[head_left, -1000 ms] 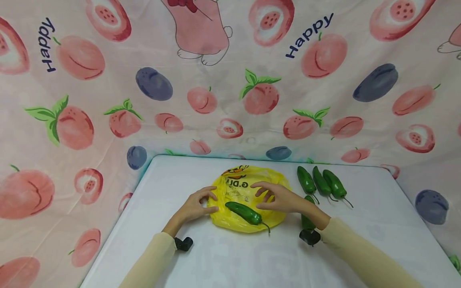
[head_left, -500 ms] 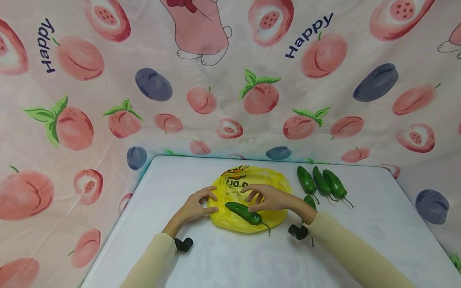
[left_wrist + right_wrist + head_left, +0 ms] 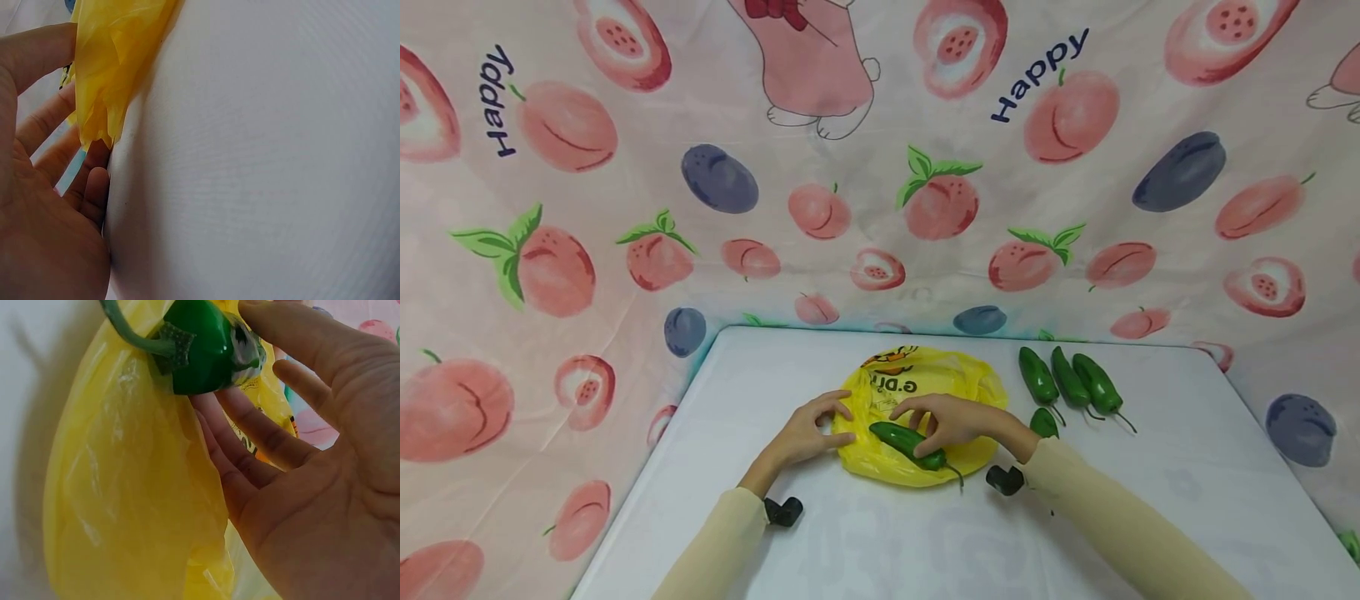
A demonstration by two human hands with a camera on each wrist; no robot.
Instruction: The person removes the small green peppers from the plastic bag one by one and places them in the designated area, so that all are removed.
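A green chili pepper (image 3: 891, 435) lies on the front part of a yellow plastic bag (image 3: 868, 471). Over it, my right hand (image 3: 951, 419) has its thumb on the near side and its fingers spread on the far side. In the right wrist view, the pepper's stem end (image 3: 200, 347) sits between thumb and fingers, whose tips are partly hidden; a firm pinch does not show. My left hand (image 3: 805, 431) rests at the bag's left edge. Its relaxed, parted fingers touch the yellow film (image 3: 115, 56), and some fingertips are behind it.
Three more green chili peppers (image 3: 1071, 383) lie at the back right of the white table (image 3: 880, 542). Another pepper (image 3: 1043, 422) is partly covered by my right forearm. A fruit-print cloth (image 3: 865, 167) hangs behind the table. Each wrist carries a small black device (image 3: 784, 511).
My right hand has moved left and down from above the bag to the pepper, its thumb now at the pepper's near side. The left hand, bag and peppers stay in place.
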